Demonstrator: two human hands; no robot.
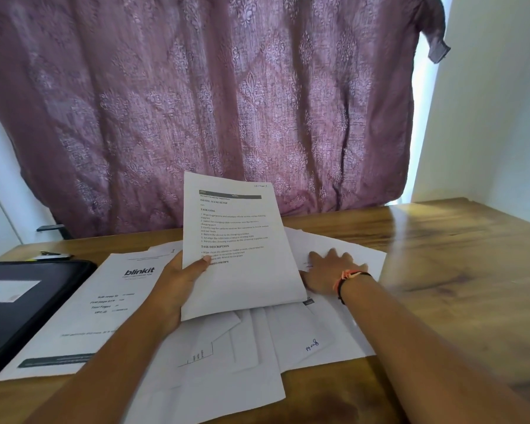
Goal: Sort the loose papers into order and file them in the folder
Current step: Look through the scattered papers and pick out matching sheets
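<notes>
On the wooden table (456, 270) lies a messy heap of loose papers (257, 347), fanned out and lying on top of each other. The left hand (178, 289) holds up a printed page (239, 246), with its thumb on the front and its fingers curled behind. I cannot tell if it is one sheet or a few. The right hand (331, 267) lies flat on the heap with its fingers spread, pressing on the papers and gripping none. The black folder (28, 301) sits at the left edge of the table, closed, with a big logo sheet (104, 301) right beside it. I think the job is near its start: most sheets are not in order yet, and the folder is not open. What is left is to stack the rest, open the folder and put them in.
</notes>
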